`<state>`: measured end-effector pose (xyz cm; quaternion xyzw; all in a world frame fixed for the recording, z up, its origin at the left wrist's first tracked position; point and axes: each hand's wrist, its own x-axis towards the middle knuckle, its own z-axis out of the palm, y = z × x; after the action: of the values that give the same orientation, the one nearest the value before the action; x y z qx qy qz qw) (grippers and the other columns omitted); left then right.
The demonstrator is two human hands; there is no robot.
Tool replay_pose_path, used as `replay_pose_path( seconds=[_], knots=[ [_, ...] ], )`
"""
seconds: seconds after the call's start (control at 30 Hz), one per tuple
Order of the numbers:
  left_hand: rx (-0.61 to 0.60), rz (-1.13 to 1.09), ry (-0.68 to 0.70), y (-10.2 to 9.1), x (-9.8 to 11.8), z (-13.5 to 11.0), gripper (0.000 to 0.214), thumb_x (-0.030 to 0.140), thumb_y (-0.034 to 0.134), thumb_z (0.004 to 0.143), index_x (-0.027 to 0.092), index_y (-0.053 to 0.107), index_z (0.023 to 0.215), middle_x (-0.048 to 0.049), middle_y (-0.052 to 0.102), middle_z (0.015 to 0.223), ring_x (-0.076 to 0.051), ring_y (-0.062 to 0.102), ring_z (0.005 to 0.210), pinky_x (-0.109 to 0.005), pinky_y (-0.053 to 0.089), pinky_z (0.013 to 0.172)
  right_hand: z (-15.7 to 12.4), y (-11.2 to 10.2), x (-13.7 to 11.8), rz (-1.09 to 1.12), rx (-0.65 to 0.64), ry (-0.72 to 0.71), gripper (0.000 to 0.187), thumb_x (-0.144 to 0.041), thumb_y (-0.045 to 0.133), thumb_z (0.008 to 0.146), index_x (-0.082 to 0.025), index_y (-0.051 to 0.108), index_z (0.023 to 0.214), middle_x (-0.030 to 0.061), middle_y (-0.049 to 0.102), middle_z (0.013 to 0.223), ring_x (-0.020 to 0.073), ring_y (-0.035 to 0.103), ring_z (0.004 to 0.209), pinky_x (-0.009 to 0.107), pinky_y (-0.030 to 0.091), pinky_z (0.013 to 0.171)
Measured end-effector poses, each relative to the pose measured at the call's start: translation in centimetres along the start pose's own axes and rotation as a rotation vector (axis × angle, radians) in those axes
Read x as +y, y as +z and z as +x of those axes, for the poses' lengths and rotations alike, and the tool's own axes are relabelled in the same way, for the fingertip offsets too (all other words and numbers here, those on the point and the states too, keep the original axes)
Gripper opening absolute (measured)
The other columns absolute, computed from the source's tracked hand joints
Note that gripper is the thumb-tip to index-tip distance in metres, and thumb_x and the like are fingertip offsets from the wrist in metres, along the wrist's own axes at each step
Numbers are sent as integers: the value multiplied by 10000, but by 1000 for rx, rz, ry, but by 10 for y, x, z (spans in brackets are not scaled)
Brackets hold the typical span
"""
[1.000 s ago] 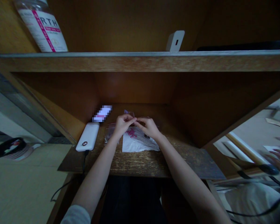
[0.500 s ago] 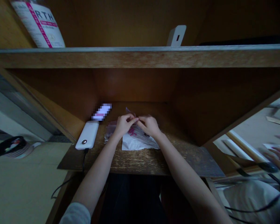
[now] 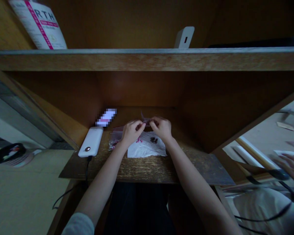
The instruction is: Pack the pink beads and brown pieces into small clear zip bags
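Your left hand (image 3: 132,132) and right hand (image 3: 163,128) are pinching a clear bag (image 3: 146,121) between them, probably to steady it, while pink beads (image 3: 139,140) are lying just below the left on tissue (image 3: 147,151), likely preventing rolling.

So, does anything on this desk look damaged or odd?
Yes: the desk looks worn near its front edge, with pale streaks through the dark finish. The bright thing beyond the white power bank shows as blocky squares.

White tissue (image 3: 147,151) bears pink beads (image 3: 139,140), dark pieces (image 3: 154,140); translucent plastic (image 3: 146,120) is held tip-up near its far edge.
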<state>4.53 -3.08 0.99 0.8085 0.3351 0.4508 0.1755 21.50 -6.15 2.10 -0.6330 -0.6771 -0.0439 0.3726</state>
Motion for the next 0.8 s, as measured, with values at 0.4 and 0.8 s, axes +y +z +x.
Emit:
replay_pose_path(
  seconds=[0.4,0.8],
  knots=[
    [54,194,127,-2,-10,0,817,320,776,677,312,367,1384,-95,422,1291,-289,490,1195,-430,467,955,-1,-3,-14,14,-173,-64,278,-302,422,849,-213,678,788,26,673,710,158,560,614,244,306,560],
    [138,71,38,-7,-9,3,623,348,747,707,277,503,1276,-83,458,1224,-247,527,1128,-372,495,904,2,-11,-6,177,-223,-82,267,-337,431,900,-215,667,895,22,702,817,150,594,677,239,365,619]
  ],
)
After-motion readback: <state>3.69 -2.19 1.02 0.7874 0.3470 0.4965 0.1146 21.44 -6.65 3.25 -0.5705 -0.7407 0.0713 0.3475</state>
